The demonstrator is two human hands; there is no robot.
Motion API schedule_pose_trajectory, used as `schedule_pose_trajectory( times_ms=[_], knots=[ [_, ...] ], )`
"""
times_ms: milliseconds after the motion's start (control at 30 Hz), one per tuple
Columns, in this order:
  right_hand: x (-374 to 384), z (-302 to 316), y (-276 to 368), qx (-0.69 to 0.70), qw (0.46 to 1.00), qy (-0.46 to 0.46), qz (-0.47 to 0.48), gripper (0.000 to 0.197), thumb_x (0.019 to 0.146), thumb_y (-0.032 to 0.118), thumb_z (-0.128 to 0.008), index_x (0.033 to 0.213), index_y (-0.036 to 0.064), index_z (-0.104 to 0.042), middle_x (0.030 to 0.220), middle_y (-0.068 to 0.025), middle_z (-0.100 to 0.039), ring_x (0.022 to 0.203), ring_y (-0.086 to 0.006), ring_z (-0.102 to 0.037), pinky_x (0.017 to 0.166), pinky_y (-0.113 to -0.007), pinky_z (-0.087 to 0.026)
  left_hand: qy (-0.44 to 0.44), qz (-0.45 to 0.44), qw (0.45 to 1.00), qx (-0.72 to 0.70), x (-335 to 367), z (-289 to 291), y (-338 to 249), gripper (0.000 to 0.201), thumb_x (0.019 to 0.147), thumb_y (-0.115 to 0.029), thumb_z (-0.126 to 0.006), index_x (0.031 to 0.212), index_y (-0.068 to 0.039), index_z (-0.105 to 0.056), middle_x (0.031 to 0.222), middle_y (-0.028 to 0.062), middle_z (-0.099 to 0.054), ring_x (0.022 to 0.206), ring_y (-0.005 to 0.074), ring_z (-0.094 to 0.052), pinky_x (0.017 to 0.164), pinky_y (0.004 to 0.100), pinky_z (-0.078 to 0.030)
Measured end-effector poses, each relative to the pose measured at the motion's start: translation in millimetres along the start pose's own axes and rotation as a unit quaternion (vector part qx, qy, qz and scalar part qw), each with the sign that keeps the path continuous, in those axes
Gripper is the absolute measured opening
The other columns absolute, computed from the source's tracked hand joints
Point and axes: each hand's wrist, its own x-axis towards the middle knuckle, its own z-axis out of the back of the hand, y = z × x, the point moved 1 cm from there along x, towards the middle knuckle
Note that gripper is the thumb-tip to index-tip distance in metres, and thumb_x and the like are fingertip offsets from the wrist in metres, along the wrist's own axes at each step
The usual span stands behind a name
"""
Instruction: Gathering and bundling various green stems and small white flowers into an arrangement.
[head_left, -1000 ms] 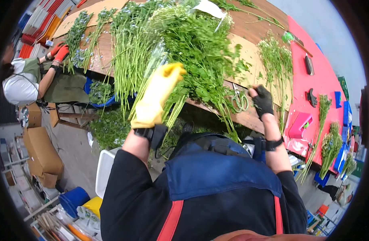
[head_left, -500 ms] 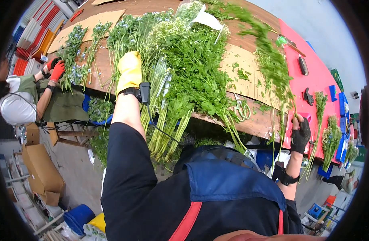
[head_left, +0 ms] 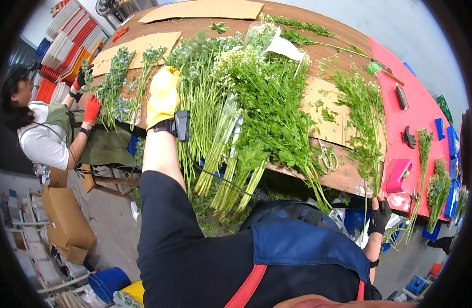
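Observation:
My left hand (head_left: 164,97), in a yellow glove, is closed at the left side of a heap of blue-flowered stems (head_left: 200,64); what its fingers hold is hidden. My right hand (head_left: 381,215), in a black glove with bare fingertips, grips the lower stems of a leafy green bunch (head_left: 363,115) at the table's front edge. Between my hands lies a big pile of green stems (head_left: 267,97) with small white flowers, cut ends over the edge. Scissors (head_left: 327,156) with pale green handles lie right of the pile.
A brown table (head_left: 344,172) bears cardboard sheets (head_left: 202,10). On the pink surface (head_left: 400,133) at right lie a knife-like tool (head_left: 401,97), a dark glove (head_left: 409,137) and flower bunches (head_left: 438,190). A co-worker in red gloves (head_left: 92,109) handles stems at left.
The green bunch in my right hand, blurred and raised before, now lies on the cardboard; that hand has come lower, toward me. The view has shifted left, and the co-worker has raised one hand.

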Motion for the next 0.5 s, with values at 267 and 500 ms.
schedule_pose_trajectory(
  times_ms=[267,500],
  knots=[
    [-12.3,-44.9,61.4,0.021,0.993,0.103,0.050,0.014,0.093,0.009,-0.068,0.104,0.0000,-0.071,0.088,-0.0082,-0.068,0.084,-0.0209,-0.065,0.080,-0.034,-0.050,0.104,-0.016,0.963,-0.250,-35.9,-4.3,-103.0,0.050,0.091,-0.026,-0.076,0.131,0.001,-0.064,0.121,0.0182,-0.072,0.108,0.0270,-0.069,0.094,0.0359,-0.053],
    [11.3,-75.2,40.1,-0.070,0.969,0.199,0.132,0.020,0.096,0.020,-0.065,0.103,0.0031,-0.071,0.091,-0.0131,-0.069,0.087,-0.0281,-0.069,0.080,-0.037,-0.052,0.424,0.035,0.621,-0.659,-157.0,-59.4,-229.2,0.043,0.097,-0.033,-0.071,0.129,-0.005,-0.065,0.119,0.0107,-0.072,0.100,0.0184,-0.069,0.096,0.0350,-0.054]
  ],
)
